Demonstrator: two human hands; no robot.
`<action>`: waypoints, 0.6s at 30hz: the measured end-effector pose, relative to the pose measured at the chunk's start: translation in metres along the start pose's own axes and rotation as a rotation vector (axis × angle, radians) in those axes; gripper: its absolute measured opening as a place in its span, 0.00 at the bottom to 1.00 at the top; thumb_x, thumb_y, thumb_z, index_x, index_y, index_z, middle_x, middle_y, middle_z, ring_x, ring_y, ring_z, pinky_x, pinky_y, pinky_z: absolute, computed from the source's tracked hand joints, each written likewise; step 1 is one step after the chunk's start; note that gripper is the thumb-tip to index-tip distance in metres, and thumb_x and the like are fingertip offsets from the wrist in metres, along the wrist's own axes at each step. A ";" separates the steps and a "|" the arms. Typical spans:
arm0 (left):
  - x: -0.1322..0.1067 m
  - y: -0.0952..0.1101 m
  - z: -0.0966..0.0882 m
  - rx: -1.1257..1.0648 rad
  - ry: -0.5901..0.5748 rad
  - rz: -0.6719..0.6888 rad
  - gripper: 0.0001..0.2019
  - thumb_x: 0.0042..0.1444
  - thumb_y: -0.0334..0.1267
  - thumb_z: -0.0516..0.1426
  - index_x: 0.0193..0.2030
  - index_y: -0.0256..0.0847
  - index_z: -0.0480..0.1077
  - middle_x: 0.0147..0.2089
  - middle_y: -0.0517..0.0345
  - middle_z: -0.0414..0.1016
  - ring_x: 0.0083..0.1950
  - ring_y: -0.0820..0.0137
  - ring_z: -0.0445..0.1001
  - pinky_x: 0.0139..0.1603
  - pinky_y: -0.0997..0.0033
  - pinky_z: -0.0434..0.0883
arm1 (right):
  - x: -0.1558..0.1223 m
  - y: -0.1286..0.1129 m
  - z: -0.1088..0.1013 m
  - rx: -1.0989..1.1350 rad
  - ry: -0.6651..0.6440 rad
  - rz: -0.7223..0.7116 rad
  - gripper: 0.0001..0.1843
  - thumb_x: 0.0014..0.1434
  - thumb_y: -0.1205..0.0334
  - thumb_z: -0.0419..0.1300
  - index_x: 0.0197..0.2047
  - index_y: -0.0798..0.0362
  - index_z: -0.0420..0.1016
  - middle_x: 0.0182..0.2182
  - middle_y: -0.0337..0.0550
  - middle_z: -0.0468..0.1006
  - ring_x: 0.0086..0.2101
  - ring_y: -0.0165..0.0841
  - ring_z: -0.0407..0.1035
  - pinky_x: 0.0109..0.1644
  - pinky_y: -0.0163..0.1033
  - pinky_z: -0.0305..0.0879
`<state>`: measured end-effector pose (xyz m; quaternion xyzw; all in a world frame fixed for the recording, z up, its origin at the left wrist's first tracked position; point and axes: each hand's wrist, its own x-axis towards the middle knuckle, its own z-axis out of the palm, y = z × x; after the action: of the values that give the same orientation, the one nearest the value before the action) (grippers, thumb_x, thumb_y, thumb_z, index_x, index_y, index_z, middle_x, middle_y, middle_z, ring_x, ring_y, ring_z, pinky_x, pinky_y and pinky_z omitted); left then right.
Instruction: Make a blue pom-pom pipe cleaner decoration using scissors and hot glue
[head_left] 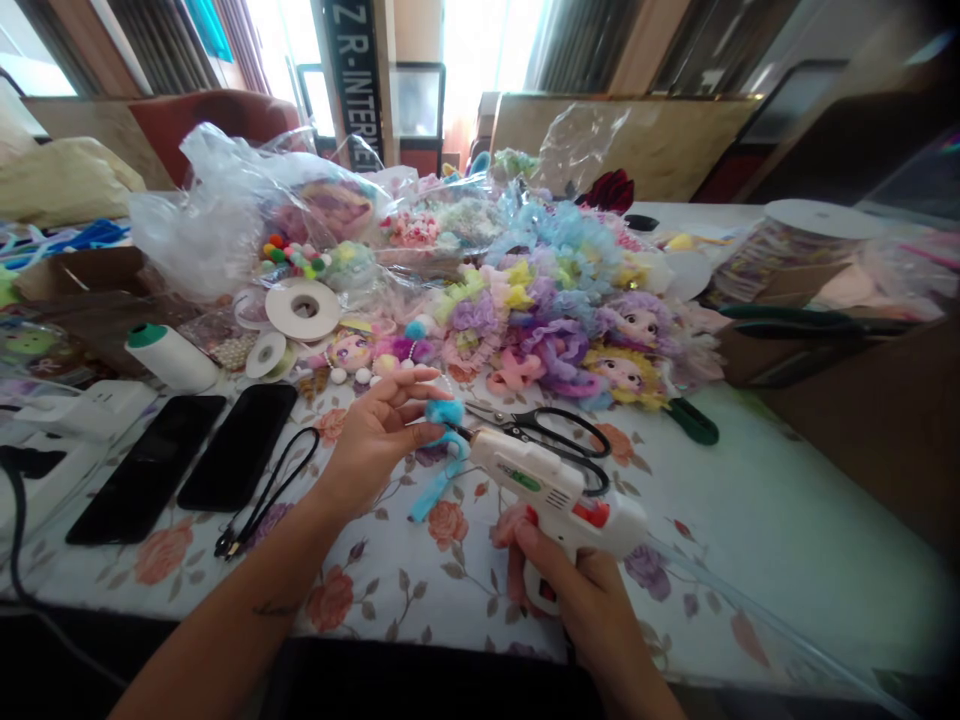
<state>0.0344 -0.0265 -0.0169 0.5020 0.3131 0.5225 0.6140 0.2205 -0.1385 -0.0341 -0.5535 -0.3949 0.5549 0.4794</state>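
My left hand (379,432) pinches a fluffy blue pompom on a blue pipe cleaner (442,450) just above the floral tablecloth (420,580). My right hand (570,590) grips the handle of a white hot glue gun (555,490). The gun's nozzle points left and touches the blue piece at my left fingertips. Black-handled scissors (555,435) lie on the cloth right behind the gun.
A heap of pastel fabric flowers and small doll heads (555,320) fills the table's middle. Tape rolls (304,310), a white thread cone (171,355), two black phones (195,460), a black cord (270,490), plastic bags (225,210), and green-handled pliers (690,420) lie around.
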 end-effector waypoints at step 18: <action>0.000 0.001 0.001 -0.003 0.012 -0.010 0.23 0.47 0.28 0.68 0.51 0.44 0.73 0.45 0.57 0.77 0.45 0.69 0.78 0.41 0.74 0.77 | 0.002 0.004 -0.002 0.001 -0.004 0.014 0.22 0.57 0.42 0.63 0.30 0.56 0.75 0.16 0.39 0.72 0.19 0.27 0.61 0.23 0.32 0.57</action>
<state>0.0345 -0.0269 -0.0161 0.4963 0.3187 0.5228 0.6155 0.2223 -0.1381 -0.0382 -0.5551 -0.3916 0.5596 0.4748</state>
